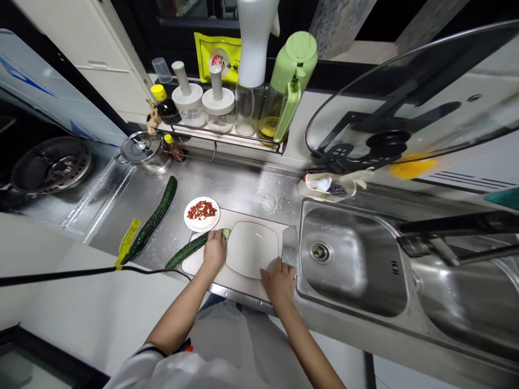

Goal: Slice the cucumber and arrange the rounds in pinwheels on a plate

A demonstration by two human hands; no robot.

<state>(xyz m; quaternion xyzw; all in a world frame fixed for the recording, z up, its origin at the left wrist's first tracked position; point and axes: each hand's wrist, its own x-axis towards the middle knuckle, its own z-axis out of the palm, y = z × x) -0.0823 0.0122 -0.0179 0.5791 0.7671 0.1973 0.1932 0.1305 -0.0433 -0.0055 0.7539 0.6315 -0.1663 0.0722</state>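
A white, rounded-square plate rests on the pale cutting board. My left hand lies over the cut cucumber near its pale end, just left of the plate, with its fingers closed round it. At the plate's lower right corner is my right hand, fingers partly bent, by the lower end of a cleaver; whether it grips the handle is hidden. Further left lies a whole cucumber. A small white plate with red pieces stands behind the board.
The sink is on the right, with a black faucet over it. A lidded pot stands at the back left. Above the counter, a rack bears jars and bottles. A large glass lid hangs at the upper right.
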